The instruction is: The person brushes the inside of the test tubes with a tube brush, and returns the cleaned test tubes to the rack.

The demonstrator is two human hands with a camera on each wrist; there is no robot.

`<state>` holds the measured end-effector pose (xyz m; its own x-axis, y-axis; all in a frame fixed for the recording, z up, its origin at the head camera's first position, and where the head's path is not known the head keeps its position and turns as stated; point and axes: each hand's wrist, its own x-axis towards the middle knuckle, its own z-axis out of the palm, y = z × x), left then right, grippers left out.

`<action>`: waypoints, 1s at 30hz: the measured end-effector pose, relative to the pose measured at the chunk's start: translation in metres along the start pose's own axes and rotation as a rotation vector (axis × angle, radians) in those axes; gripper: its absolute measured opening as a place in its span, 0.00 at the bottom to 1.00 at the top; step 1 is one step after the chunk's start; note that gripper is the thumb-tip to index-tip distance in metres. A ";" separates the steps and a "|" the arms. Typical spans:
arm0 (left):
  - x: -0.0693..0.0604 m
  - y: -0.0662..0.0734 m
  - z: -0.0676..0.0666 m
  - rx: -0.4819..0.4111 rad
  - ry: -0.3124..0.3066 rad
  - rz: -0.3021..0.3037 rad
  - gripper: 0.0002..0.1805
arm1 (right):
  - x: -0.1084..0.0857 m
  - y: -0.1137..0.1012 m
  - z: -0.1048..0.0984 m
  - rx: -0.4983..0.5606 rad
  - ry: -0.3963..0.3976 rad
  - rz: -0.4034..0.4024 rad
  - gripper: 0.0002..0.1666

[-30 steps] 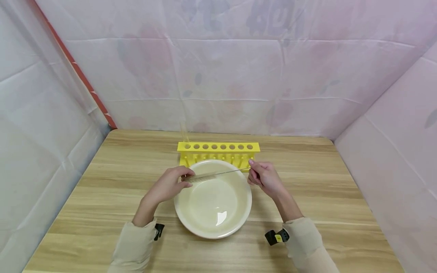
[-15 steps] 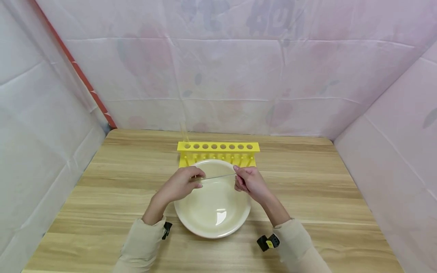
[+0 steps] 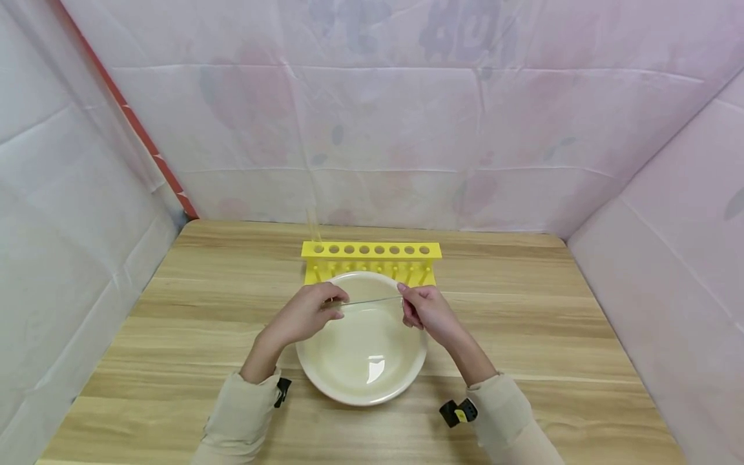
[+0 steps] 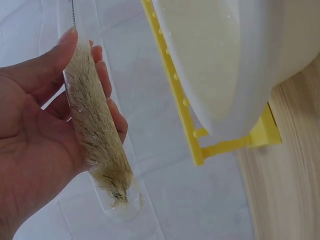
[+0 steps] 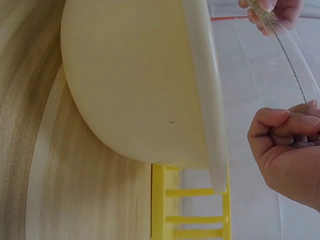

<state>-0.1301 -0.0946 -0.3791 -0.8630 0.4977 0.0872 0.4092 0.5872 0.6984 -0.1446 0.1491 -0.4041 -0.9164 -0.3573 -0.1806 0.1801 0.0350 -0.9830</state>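
My left hand [image 3: 305, 314] grips a clear glass test tube [image 4: 132, 205] between thumb and fingers, above the basin. Inside the tube sits the bristle head of a test tube brush [image 4: 97, 115], its tip close to the rounded end. The brush's twisted wire [image 5: 291, 62] runs out along the tube towards my right hand [image 3: 431, 313], whose curled fingers pinch the wire end. Below both hands stands a cream basin [image 3: 361, 394] with a shiny, wet-looking inside. Where exactly the tube's mouth lies is hard to see.
Behind the basin stands a yellow test tube rack [image 3: 372, 254], partly hidden by the basin's rim. A clear tube [image 3: 314, 226] stands in its leftmost hole. The wooden table [image 3: 523, 310] is bordered by pale cloth walls [image 3: 372, 129].
My right hand has moved left towards my left hand, pushing the brush deeper into the tube. My left hand shifted slightly right. Over the last half second both are nearly still.
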 end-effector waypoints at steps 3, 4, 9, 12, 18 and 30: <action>-0.001 0.000 0.000 0.006 0.009 0.011 0.10 | 0.000 0.000 0.000 -0.009 0.001 0.037 0.30; -0.001 0.000 0.000 0.009 0.011 0.018 0.10 | -0.001 0.000 -0.001 -0.002 -0.001 0.044 0.30; -0.003 0.001 0.000 0.018 0.020 0.040 0.10 | -0.001 0.001 -0.001 0.040 -0.018 0.054 0.31; -0.003 0.001 0.000 0.022 0.027 0.034 0.09 | -0.002 0.000 -0.001 0.083 -0.042 0.052 0.32; -0.002 0.002 0.001 0.064 0.061 0.050 0.09 | -0.003 -0.006 0.001 0.253 -0.044 0.082 0.31; -0.004 0.003 -0.001 0.133 0.101 0.062 0.10 | -0.001 -0.012 0.006 0.336 0.002 0.100 0.30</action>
<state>-0.1261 -0.0955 -0.3765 -0.8576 0.4727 0.2026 0.4923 0.6402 0.5898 -0.1437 0.1436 -0.3917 -0.8888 -0.3658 -0.2760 0.3765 -0.2397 -0.8949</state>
